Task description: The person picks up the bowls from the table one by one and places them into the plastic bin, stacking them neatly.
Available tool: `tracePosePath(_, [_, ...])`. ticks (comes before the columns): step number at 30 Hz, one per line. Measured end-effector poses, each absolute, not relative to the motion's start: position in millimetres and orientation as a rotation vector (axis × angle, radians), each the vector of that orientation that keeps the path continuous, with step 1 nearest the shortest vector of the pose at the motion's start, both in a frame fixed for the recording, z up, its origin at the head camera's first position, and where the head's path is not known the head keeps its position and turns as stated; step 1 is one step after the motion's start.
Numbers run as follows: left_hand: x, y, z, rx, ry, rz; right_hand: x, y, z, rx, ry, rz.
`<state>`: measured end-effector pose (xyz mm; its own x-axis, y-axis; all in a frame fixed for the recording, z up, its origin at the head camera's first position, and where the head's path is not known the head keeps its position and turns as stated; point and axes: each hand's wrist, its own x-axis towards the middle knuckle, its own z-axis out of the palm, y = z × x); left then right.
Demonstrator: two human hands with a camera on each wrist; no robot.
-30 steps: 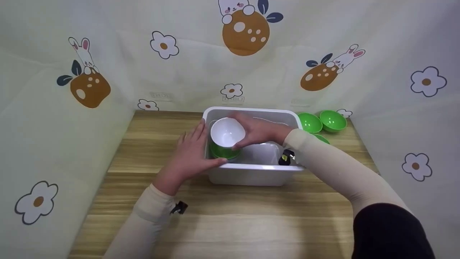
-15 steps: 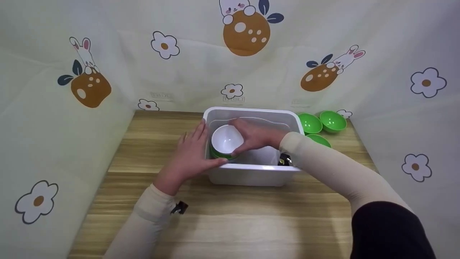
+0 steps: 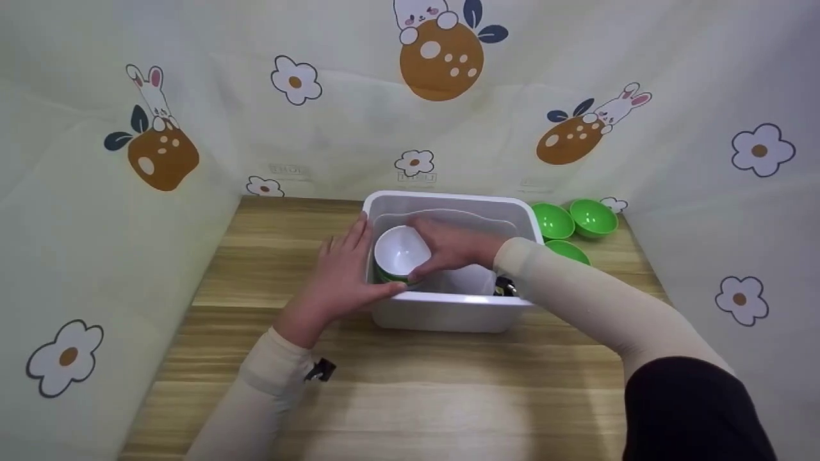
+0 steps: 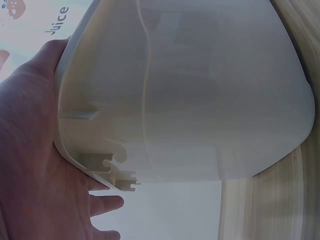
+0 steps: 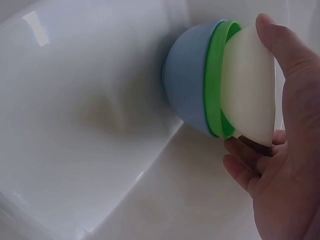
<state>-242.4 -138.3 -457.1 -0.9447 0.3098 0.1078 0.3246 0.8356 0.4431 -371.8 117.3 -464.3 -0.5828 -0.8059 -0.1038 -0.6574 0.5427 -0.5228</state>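
My right hand (image 3: 450,246) reaches into a white plastic bin (image 3: 448,317) and pinches a white bowl (image 3: 400,251) by its rim, thumb on one side and fingers on the other. In the right wrist view, the white bowl (image 5: 247,85) sits partly inside a green bowl (image 5: 215,80), which nests in a light blue bowl (image 5: 187,75) standing in the bin's corner. My left hand (image 3: 336,272) rests against the bin's left corner with fingers straight along the side and thumb on the front rim. In the left wrist view, the bin's outer wall (image 4: 200,90) fills most of the picture.
Several green bowls (image 3: 594,218) stand on the wooden table (image 3: 423,397) at the bin's right, partly hidden by the bin and right sleeve. A patterned cloth (image 3: 346,121) encloses the table at the back and both sides.
My right hand has lowered the white bowl into the green bowl inside the bin. The left hand has kept its place on the bin's corner.
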Motion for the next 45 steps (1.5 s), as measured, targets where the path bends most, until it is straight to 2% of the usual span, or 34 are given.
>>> tracePosePath(26, [-240.2,-136.5,-457.1,-0.511,-2.977,-0.748,-372.5,111.7,-475.1,-1.216,2.505,-0.356])
tracePosePath(45, [-242.3,-137.2,-456.0,-0.497,-2.986,-0.757,-370.0,108.6,-464.8,-1.234,2.53,-0.253])
